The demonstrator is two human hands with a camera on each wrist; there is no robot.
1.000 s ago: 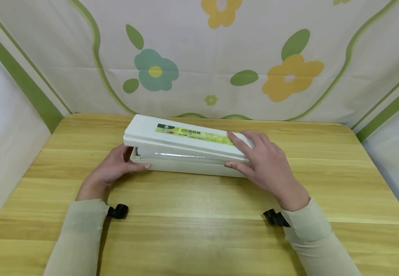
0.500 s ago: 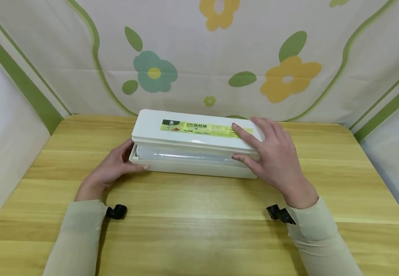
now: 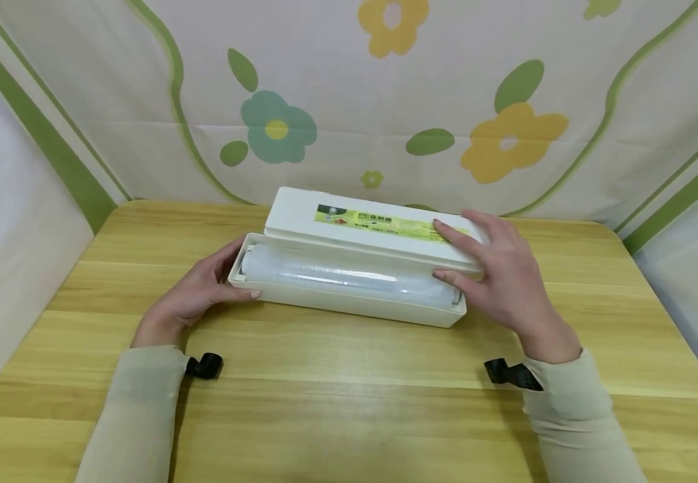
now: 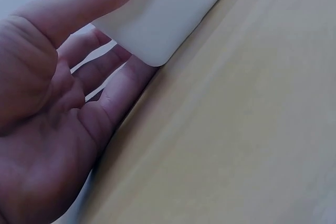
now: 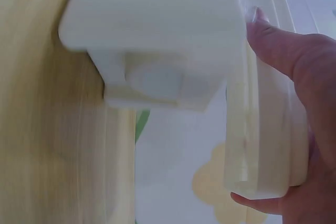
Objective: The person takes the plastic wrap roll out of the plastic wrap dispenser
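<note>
A long white box (image 3: 349,310) sits on the table with a roll of cling film (image 3: 349,275) inside it. My left hand (image 3: 200,288) grips the box's left end, thumb on the front wall and the other fingers behind. In the left wrist view the fingers reach round the box corner (image 4: 157,45). My right hand (image 3: 508,282) holds the white lid (image 3: 300,211) by its right end, thumb on the front edge and fingers over the top. A green and yellow label runs along the lid. The right wrist view has the lid (image 5: 268,129) raised apart from the box (image 5: 152,24).
The wooden table (image 3: 336,402) spreads in front of the box and to both sides. Behind it hangs a flowered curtain (image 3: 349,87), close to the table's back edge. A black wrist mount (image 3: 204,366) sticks out from each sleeve.
The lid has come off the box and moved up and to the right with my right hand, baring the film roll. The box's right end has swung slightly nearer. My left hand stays put.
</note>
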